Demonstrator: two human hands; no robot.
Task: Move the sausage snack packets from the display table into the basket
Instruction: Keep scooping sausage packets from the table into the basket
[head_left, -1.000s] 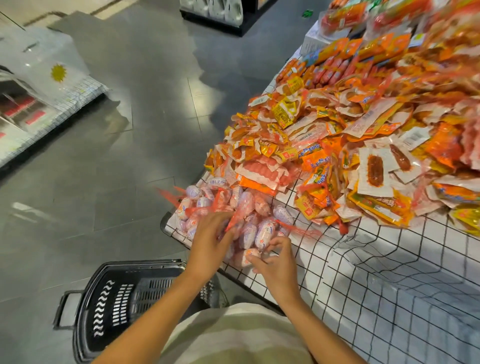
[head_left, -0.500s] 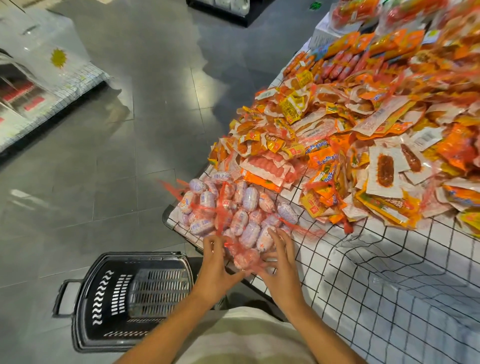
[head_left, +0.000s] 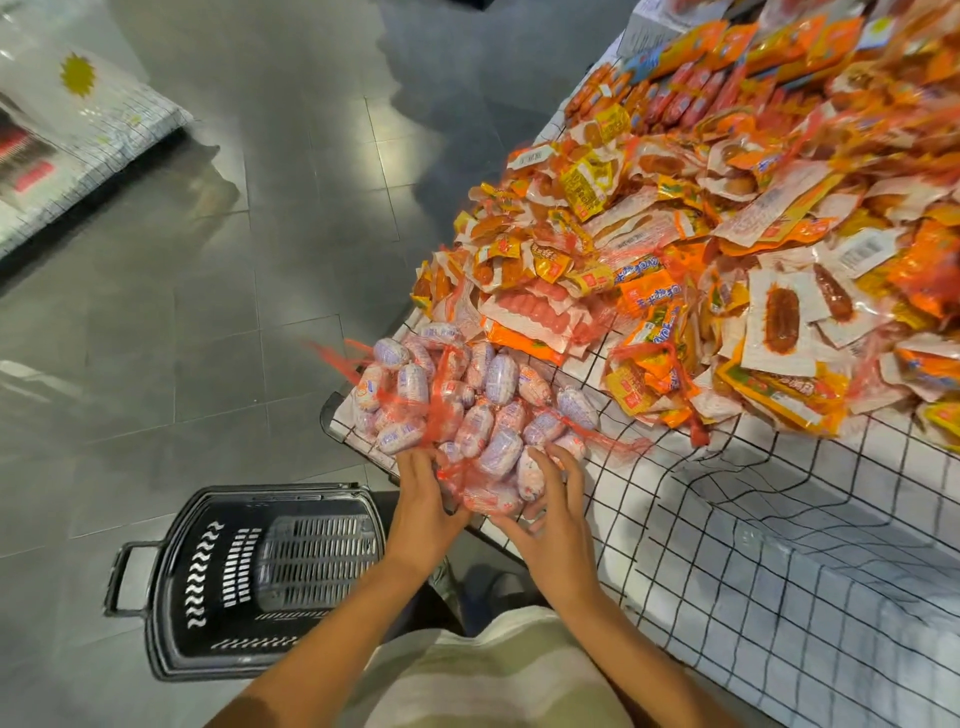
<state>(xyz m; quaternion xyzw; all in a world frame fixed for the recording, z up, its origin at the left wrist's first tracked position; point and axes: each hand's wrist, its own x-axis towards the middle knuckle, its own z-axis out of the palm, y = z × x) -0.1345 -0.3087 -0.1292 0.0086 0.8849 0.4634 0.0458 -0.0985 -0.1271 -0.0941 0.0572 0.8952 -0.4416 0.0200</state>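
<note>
A heap of small sausage snack packets (head_left: 467, 410) in red net bags sits at the near left corner of the bench (head_left: 779, 545). The little sausages are white and pale purple, and red net ends stick out on both sides of the heap. Both hands are at the near edge of the heap, right at the edge of the bench. The left hand (head_left: 423, 499) has its fingers bent around the red net and the sausages on the left side of the near clump. The right hand (head_left: 550, 512) has its fingers curled over the sausages on the right side, so the two hands are grasping the same clump between them. The clump hangs a little over the bench edge. The bench has a white cloth with thin black lines that make squares. Farther back and to the right, a big pile of orange and yellow snack packs (head_left: 727, 249) covers most of the bench top, touching the far side of the sausage heap. The black plastic basket (head_left: 171, 587) stands on the grey tiled floor (head_left: 208, 286), just left of the bench corner and below the left arm. Nothing can be seen inside it. A white display shelf (head_left: 78, 135) stands at the far left, well apart from the bench.
</note>
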